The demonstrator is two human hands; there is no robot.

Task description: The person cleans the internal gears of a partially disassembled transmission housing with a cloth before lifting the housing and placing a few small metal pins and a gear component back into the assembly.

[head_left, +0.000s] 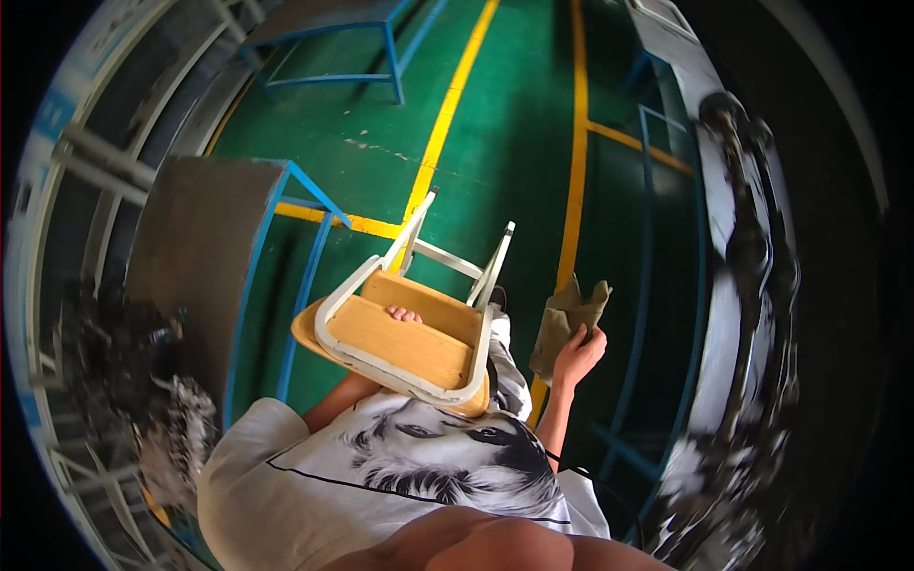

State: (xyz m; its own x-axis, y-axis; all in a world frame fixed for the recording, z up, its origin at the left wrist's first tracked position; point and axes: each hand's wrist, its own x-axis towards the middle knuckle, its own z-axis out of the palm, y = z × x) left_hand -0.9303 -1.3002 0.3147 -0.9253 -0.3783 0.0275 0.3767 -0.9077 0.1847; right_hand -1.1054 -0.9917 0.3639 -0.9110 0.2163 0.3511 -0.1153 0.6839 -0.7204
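Observation:
A chair (400, 335) with tan wooden panels and a white metal frame is tilted in front of my body, its legs pointing away over the floor. The fingers of my left hand (405, 314) curl over the edge of a wooden panel; the rest of that hand is hidden behind it. To the right of the chair, my right hand (579, 358) is closed on a crumpled grey-green cloth (562, 328), which may be a work glove. The cloth hangs apart from the chair.
On the left stands a dark-topped table (195, 257) with blue legs, and another blue-framed table (319, 24) is farther off. A long bench (709, 314) with dark metal parts (747, 238) runs along the right. Yellow lines (447, 114) cross the green floor (519, 143).

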